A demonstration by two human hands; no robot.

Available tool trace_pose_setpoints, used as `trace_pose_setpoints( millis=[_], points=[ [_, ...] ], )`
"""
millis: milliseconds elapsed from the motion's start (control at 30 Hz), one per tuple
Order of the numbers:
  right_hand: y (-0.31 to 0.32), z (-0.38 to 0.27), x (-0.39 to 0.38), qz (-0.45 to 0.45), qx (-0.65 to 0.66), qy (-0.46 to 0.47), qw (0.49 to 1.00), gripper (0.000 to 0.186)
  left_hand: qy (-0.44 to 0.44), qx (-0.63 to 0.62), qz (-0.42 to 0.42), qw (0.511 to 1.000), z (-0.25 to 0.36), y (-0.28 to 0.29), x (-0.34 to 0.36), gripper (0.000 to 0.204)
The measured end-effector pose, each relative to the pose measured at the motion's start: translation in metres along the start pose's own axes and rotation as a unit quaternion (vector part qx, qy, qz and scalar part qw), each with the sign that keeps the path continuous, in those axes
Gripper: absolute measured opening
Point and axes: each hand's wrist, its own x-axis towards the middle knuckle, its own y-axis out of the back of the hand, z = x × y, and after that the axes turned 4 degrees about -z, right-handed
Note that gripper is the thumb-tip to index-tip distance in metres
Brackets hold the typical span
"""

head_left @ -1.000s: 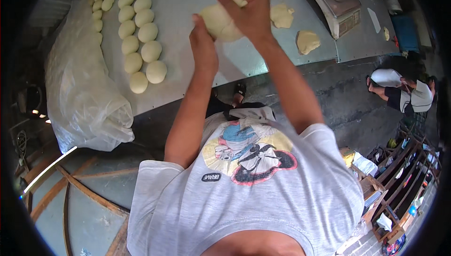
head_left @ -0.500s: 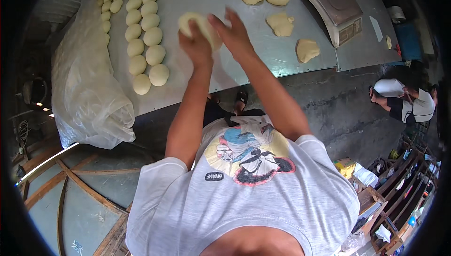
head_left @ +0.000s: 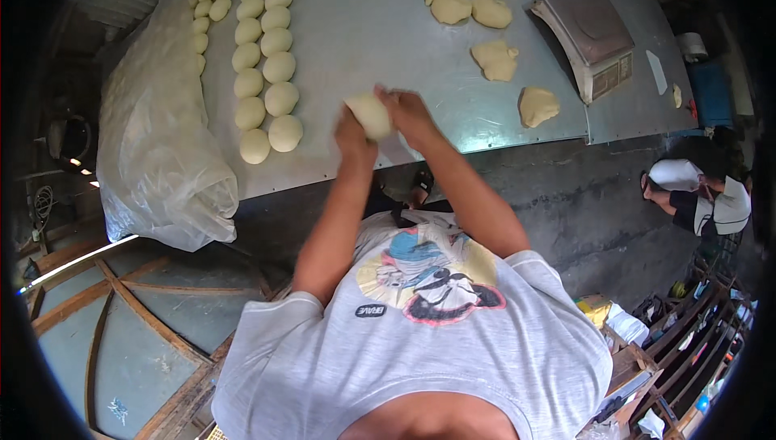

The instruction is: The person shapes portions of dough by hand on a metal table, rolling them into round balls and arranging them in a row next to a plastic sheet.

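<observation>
Upper left: rows of dough balls [head_left: 280,67]. Upper middle: piece of dough [head_left: 371,117], gripped at its left by the left hand [head_left: 352,133] and at its right by the right hand [head_left: 409,118]; probably best turned with light, even pressure. Upper right: lumps [head_left: 495,60], then scale [head_left: 588,24].

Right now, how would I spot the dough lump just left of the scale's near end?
Find the grey metal table, then the scale on its right side. Just left of the scale's near end lies a pale dough lump, apart from the others. Among the uneven lumps left of the scale, it sits closest to the front edge.
</observation>
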Motion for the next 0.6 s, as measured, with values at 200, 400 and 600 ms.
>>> trace_pose_setpoints(
  millis=[200, 400, 600],
  points=[
    [0.018, -0.16, 0.002, 0.205, -0.144, 0.438, 0.863, 0.034, -0.341, 0.121, -0.227, 0.904, 0.095, -0.065, 0.022, 0.031],
    [0.048, -0.034, -0.018, 0.066, -0.607, -0.011, 0.792, 0.041, 0.175, 0.048, 0.02, 0.983, 0.027, 0.001, 0.01, 0.053],
    [-0.016, -0.024, -0.007, 0.001, 0.226, -0.058, 0.972, 0.054, 0.02, -0.097, 0.077, 0.992, 0.041, -0.016, 0.006, 0.035]
  ],
)
